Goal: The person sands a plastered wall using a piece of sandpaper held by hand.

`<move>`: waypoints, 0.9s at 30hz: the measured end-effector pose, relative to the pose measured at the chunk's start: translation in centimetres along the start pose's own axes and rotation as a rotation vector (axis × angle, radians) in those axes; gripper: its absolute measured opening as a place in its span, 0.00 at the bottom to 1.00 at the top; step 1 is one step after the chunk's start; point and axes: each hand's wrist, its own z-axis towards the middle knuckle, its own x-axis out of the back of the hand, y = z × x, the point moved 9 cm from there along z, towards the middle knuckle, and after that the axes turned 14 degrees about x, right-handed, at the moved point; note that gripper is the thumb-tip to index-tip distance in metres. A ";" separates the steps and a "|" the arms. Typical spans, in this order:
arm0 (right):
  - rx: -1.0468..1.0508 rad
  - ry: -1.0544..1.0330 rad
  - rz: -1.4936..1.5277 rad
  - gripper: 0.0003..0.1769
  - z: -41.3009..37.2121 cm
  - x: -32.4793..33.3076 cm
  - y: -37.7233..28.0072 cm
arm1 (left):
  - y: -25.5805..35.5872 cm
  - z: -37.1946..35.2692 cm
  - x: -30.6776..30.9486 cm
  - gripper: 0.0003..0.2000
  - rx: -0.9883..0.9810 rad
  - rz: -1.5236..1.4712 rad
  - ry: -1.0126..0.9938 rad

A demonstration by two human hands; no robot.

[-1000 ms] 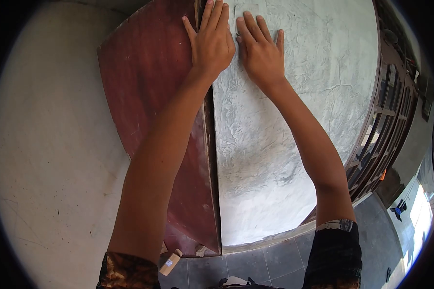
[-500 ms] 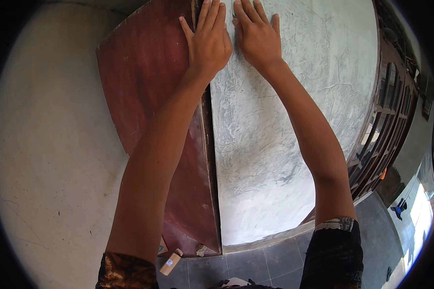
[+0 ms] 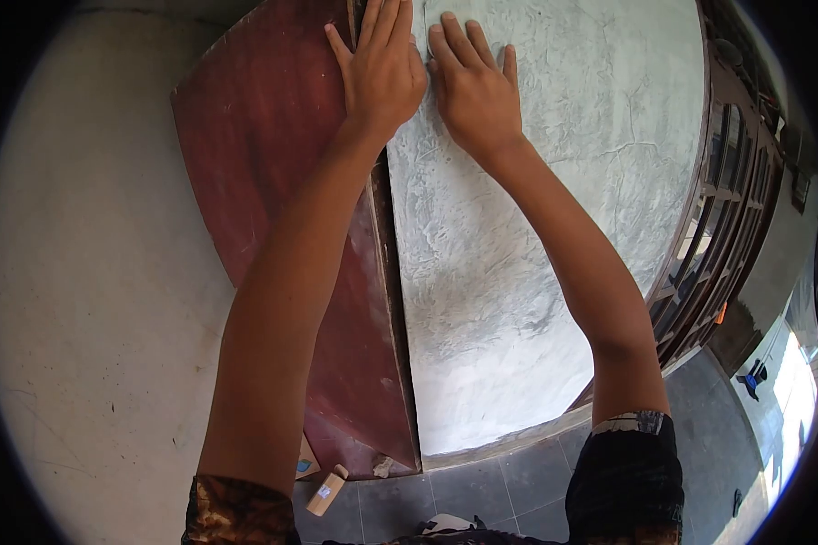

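Both arms reach up to the top of the view. My left hand (image 3: 382,77) lies with fingers apart over the edge of a dark red wooden panel (image 3: 273,145), where it meets the grey plastered wall (image 3: 491,272). Just right of it, my right hand (image 3: 475,95) rests on the wall with its fingers spread. Neither hand shows anything in its grip. The tips of some left fingers are cut off by the top edge. Between the panel and the wall runs a narrow dark gap.
A small cardboard box (image 3: 327,491) lies on the grey tiled floor (image 3: 473,490) below the panel. A pale wall (image 3: 100,272) fills the left side. Brown-framed windows (image 3: 723,200) stand at the right, with a blue and black object (image 3: 753,380) beyond.
My right hand has slid slightly down and left on the wall. My left hand has shifted a little to the left. The whole view has moved slightly.
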 end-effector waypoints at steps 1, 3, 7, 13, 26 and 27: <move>0.012 -0.036 -0.005 0.25 -2.1 0.0 -1.4 | 0.0 -0.1 0.0 0.25 0.016 -0.016 0.001; 0.039 -0.097 -0.037 0.26 -3.4 0.1 -2.2 | 0.0 -0.3 0.0 0.25 0.018 -0.018 0.006; 0.044 0.023 -0.048 0.23 2.9 -0.4 1.8 | -0.1 -0.3 0.0 0.25 -0.014 -0.014 0.027; 0.027 -0.034 -0.009 0.25 -1.6 -0.4 -0.8 | -0.2 -0.3 -0.3 0.26 -0.005 -0.044 0.082; 0.007 -0.134 -0.018 0.26 -3.6 0.2 -2.4 | 0.1 -0.6 0.2 0.26 -0.018 -0.027 0.073; 0.017 -0.123 -0.015 0.26 -3.3 0.4 -2.1 | -0.1 -0.3 0.0 0.25 0.020 -0.031 0.019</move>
